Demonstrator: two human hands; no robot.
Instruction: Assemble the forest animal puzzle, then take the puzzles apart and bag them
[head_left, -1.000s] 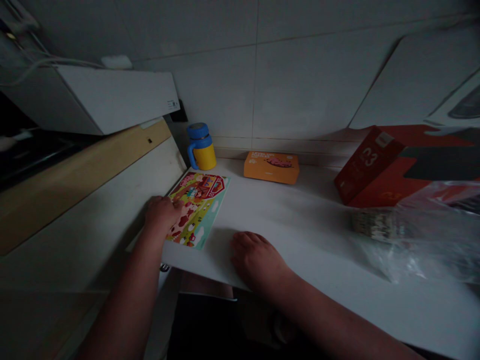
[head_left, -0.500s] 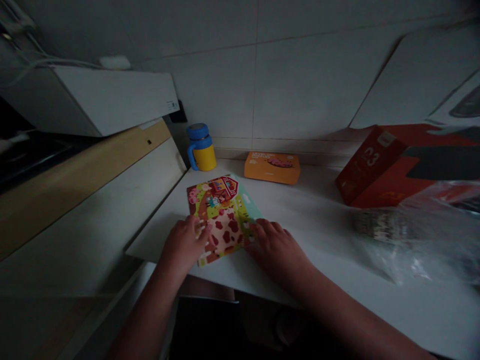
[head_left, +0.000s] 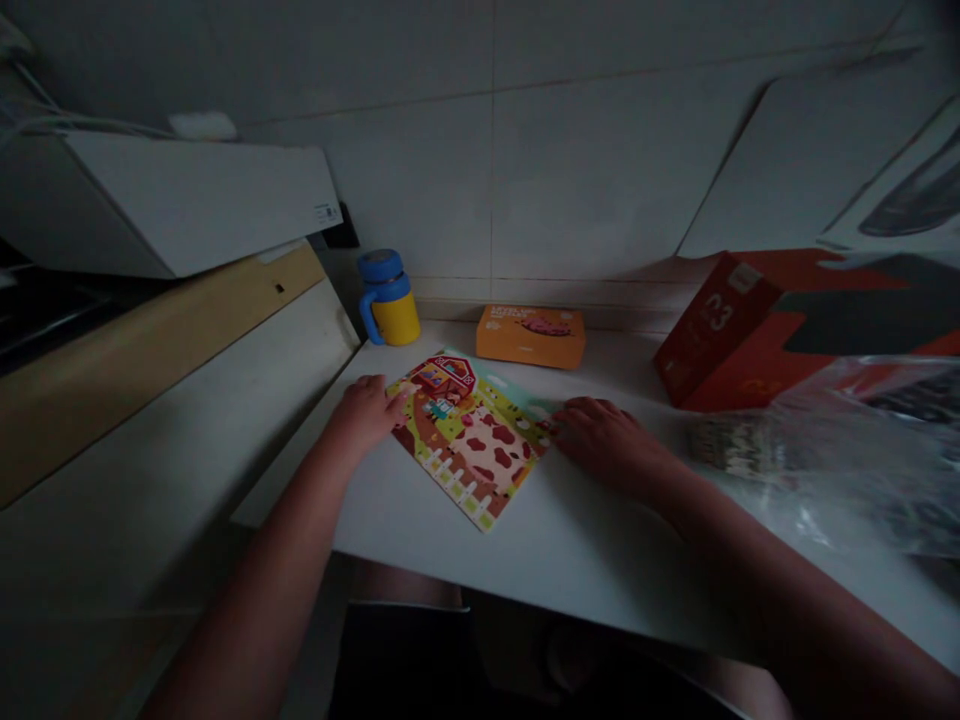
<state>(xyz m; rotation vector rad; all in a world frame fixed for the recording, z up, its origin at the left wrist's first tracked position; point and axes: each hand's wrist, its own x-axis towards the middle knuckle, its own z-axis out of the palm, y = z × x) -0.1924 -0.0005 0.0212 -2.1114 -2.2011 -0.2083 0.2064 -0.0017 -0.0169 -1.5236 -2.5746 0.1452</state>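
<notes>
A flat farm-scene puzzle lies turned at an angle on the white tabletop, showing a red barn, a spotted cow and a white fence. At its left edge, my left hand is closed on the border, thumb and fingertips against it. My right hand has its fingers bent together on the right corner, opposite the left hand. Some fingertips of the right hand are hard to make out in the dim light. Behind the puzzle stands an orange puzzle box with a pink picture on its front.
A yellow mug with a blue lid and handle stands near the wall. To the right are a large red-orange box and a clear plastic bag. A white box rests above a wooden-edged panel on the left.
The puzzle has turned counterclockwise, its near corner swinging right. My left hand has moved up along its left side, and my right hand has moved right and slightly up. The view has shifted slightly.
</notes>
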